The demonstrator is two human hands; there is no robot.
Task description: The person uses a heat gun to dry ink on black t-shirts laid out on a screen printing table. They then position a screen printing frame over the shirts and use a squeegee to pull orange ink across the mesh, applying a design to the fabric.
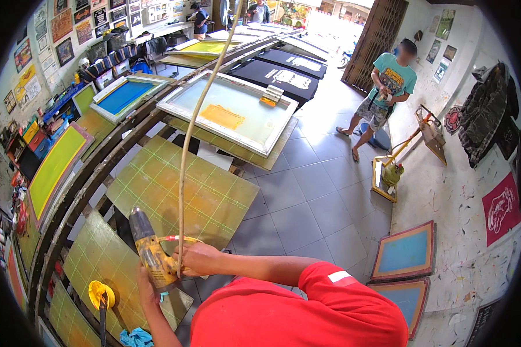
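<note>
I see the yellow-and-black power tool [156, 259] between my hands, nozzle slanting up-left: left hand [148, 287] at its rear, right hand [198, 258] curled alongside; what either grip clamps, I can't tell.

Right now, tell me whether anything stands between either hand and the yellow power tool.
Nothing visible does: the left hand is against the lower end of the power tool, and the right hand grips its side. From this view, the beige cord crosses the right hand's fingertips but seems not to block them.
</note>
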